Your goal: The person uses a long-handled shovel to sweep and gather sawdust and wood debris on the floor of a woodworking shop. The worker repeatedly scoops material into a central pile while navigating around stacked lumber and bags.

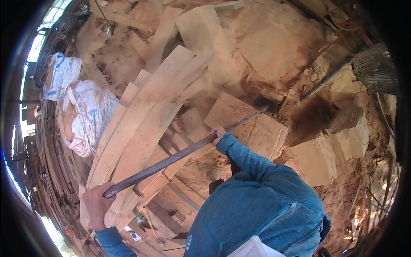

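A long dark pole [171, 159] runs slantwise from lower left to upper right in front of me. My left hand [98, 204] is closed round its lower-left end. Farther up the shaft, my right hand [220, 136] grips it from above, the blue sleeve bent behind it. At its far end, the pole reaches a dark flat piece [269, 104] that looks like a blade, resting by a broad pale board [246, 120]. How the two join is too small to tell. Beneath the pole lie long pale planks [145, 124], dusty and overlapping.
White woven sacks [92, 113] stand at the left beside a stack of long dark strips [58, 158]. A dark-bristled broom [374, 68] lies at the upper right, near a hollow [314, 118] in reddish dust. Short wood blocks [160, 218] lie low in the picture.
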Demonstrator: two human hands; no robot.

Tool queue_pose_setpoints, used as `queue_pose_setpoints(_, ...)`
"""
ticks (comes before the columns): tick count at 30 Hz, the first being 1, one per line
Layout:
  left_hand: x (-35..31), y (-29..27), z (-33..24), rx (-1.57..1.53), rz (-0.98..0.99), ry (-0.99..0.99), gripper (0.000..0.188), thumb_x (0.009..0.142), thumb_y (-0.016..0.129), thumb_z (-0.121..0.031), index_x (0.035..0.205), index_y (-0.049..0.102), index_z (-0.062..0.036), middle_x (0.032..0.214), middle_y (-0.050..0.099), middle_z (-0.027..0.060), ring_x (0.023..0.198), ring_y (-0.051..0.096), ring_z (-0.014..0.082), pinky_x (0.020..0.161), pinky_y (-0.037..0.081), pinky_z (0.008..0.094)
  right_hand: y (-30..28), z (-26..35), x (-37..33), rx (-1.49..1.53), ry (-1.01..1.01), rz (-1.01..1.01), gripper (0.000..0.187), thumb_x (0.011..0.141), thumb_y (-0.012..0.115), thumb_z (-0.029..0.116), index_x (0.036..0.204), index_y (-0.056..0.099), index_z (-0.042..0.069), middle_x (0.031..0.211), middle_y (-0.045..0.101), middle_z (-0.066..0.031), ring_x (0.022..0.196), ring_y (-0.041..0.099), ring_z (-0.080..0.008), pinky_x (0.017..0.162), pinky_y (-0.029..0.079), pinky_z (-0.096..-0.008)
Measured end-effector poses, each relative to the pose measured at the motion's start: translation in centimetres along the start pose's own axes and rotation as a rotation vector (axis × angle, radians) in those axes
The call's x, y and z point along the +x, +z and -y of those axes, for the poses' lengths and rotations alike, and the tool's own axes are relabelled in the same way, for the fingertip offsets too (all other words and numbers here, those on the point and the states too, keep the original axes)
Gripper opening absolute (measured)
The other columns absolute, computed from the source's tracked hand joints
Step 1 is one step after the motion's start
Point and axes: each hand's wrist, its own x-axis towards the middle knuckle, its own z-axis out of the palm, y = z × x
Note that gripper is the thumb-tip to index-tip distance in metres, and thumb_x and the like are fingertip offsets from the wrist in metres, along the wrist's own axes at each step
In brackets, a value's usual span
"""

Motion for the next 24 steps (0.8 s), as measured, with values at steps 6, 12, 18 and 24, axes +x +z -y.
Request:
queue_pose_setpoints(6, 0.6, -0.8, -4.3, 0.211, -0.057, 0.146, 0.038, 0.059, 0.078, -0.015, 0.096, 0.068, -0.0202, 0.064, 0.049, 0.0064, 0.060, 0.055, 0.0277, 0.054, 0.039, 0.0402, -3.2, 4.2, -0.1, 0.107, -0.152, 0.157, 0.017, 0.082, 0.049, 0.005, 0.066, 0.042, 0.009, 0.056, 0.039, -0.0070, 0.053, 0.042, -0.0255, 0.059, 0.045, -0.0394)
queue_pose_setpoints(12, 4.6, -10.9, -12.2, 0.475, -0.178, 0.329, 0.046, 0.057, 0.079, -0.015, 0.101, 0.068, -0.0185, 0.065, 0.046, 0.0057, 0.061, 0.052, 0.0244, 0.056, 0.039, 0.0389, 0.9, 8.8, -3.2, 0.161, -0.042, 0.239, 0.017, 0.086, 0.049, 0.004, 0.070, 0.043, 0.006, 0.059, 0.043, -0.0070, 0.054, 0.044, -0.0234, 0.060, 0.045, -0.0405)
queue_pose_setpoints(18, 9.8, -12.6, -19.1, 0.643, -0.320, 0.503, 0.041, 0.066, 0.075, -0.019, 0.106, 0.065, -0.0201, 0.063, 0.044, 0.0040, 0.059, 0.052, 0.0216, 0.053, 0.038, 0.0367, 2.0, 16.7, -3.9, 0.289, 0.238, 0.267, 0.020, 0.085, 0.052, 0.001, 0.070, 0.041, 0.007, 0.061, 0.044, -0.0052, 0.057, 0.050, -0.0214, 0.061, 0.048, -0.0365)
queue_pose_setpoints(24, 7.6, -10.3, -16.1, 0.613, -0.271, 0.502, 0.031, 0.069, 0.070, -0.016, 0.099, 0.065, -0.0190, 0.062, 0.043, 0.0037, 0.058, 0.052, 0.0211, 0.053, 0.038, 0.0362, 0.8, 12.7, -2.7, 0.192, -0.122, 0.332, 0.014, 0.085, 0.048, 0.002, 0.074, 0.040, 0.006, 0.065, 0.044, -0.0060, 0.056, 0.045, -0.0218, 0.061, 0.046, -0.0379)
